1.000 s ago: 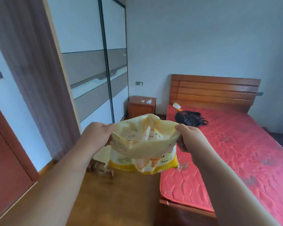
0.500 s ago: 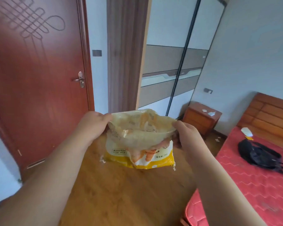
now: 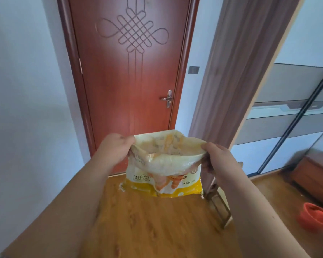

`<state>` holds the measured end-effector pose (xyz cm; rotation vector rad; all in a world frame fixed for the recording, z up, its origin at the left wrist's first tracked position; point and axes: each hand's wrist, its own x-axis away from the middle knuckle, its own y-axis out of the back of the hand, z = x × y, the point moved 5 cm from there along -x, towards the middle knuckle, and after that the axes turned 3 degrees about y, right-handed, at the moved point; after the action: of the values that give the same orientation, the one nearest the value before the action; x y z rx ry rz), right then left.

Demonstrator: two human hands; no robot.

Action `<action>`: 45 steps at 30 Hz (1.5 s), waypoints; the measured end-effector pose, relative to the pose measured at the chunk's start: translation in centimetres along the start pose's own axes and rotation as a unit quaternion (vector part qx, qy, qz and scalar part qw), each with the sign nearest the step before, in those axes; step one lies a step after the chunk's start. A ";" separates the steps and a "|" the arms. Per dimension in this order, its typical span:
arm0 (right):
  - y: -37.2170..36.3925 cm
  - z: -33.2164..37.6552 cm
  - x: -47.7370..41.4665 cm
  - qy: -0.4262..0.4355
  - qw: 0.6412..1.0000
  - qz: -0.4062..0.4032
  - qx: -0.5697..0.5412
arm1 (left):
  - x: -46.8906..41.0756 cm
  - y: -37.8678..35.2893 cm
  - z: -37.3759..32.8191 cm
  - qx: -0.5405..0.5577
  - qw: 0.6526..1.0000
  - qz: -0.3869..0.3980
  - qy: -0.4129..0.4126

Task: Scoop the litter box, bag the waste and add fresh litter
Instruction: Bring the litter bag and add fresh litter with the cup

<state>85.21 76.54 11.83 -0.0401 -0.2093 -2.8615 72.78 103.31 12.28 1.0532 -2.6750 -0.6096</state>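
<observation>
A person's left hand [image 3: 113,150] and right hand [image 3: 219,161] pinch opposite rims of an open yellow-and-white bag [image 3: 164,164], stretched between the fingers. Probably litter; no litter box visible, so pouring seemingly remains.

Soft, even daylight, a pale sheen on the door [image 3: 127,75], edges bowed and slightly blurred.

A red-brown carved door [image 3: 131,71] stands shut between pale walls [image 3: 26,90], above a wooden floor [image 3: 157,229].
</observation>
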 end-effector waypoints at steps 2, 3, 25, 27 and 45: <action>-4.0 -0.2 -3.3 -0.009 1.000 0.010 -0.026 | -3.8 1.6 1.1 -0.014 1.000 0.002 0.008; -5.8 -0.2 -4.9 -0.014 0.999 0.016 -0.044 | -5.8 2.2 1.6 -0.018 1.000 0.004 0.014; -33.5 -4.4 -43.3 -0.022 0.938 0.319 0.135 | -33.8 2.2 13.5 -0.012 0.942 -0.184 0.280; -37.6 -5.7 -44.4 -0.029 0.918 0.366 0.147 | -32.9 2.6 16.2 0.000 0.923 -0.211 0.322; -66.6 -28.6 -37.8 0.075 0.631 0.666 0.390 | -26.1 -1.1 45.2 0.116 0.739 -0.310 0.587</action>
<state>103.37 145.82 -27.46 0.1526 -0.8970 -1.1046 77.43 134.16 -29.63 1.6366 -1.2648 0.3165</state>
